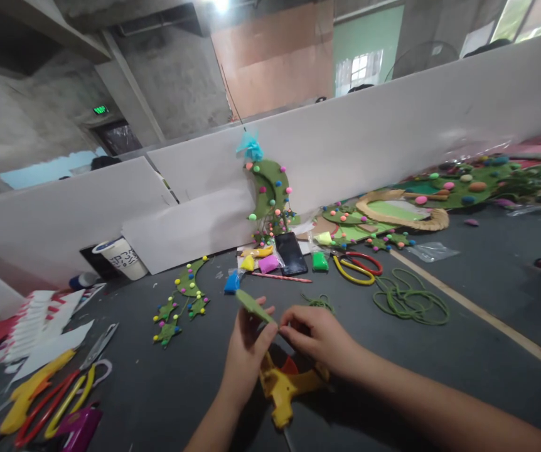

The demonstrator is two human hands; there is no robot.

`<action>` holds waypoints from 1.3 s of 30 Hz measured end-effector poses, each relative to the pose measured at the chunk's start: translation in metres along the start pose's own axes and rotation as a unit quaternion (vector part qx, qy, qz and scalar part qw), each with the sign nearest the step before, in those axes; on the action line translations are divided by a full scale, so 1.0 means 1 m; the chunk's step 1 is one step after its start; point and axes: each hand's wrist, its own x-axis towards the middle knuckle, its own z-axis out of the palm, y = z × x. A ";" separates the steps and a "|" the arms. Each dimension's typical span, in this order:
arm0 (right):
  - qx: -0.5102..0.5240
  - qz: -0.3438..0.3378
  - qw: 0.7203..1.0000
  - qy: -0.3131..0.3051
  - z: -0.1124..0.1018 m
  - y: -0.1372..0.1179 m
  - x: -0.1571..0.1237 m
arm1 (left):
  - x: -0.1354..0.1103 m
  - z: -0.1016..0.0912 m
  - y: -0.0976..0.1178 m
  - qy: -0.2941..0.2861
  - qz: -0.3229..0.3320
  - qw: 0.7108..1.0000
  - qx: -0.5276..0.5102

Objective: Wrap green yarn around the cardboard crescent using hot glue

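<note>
My left hand point(245, 355) is closed on a flat green felt piece point(253, 306), held tilted above the dark table with its thumb at the lower edge. My right hand point(315, 336) pinches its fingertips together right by that lower edge; what is between them, if anything, is too small to make out. Below both hands lies a yellow glue gun point(282, 392) with a red-orange trigger, partly covered by the right hand. Just beyond the hands are a small coil of green cord point(318, 302) and a blue clay packet point(233, 282).
Left are a green moon ornament point(189, 279), scissors point(98, 348), another yellow glue gun point(35, 389) and a paper cup point(122, 258). Behind stand a phone point(291, 253), a hanging moon point(270, 194) and a white partition point(336, 150). Right are red-yellow scissors point(358, 267) and loose green cord point(409, 301).
</note>
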 end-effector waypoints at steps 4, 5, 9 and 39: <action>0.024 -0.025 0.999 -0.033 0.001 -0.004 -0.003 | -0.004 0.002 0.004 -0.002 -0.049 0.998 -0.033; 0.027 -0.025 0.999 -0.036 0.000 -0.005 -0.003 | -0.005 0.001 0.004 -0.010 -0.061 0.997 -0.039; 0.029 -0.049 0.998 -0.030 -0.004 -0.007 -0.003 | -0.004 0.001 0.001 -0.049 -0.083 0.993 -0.072; -0.084 0.029 0.995 0.039 0.005 0.006 0.002 | 0.000 0.001 0.002 -0.103 -0.088 0.990 0.026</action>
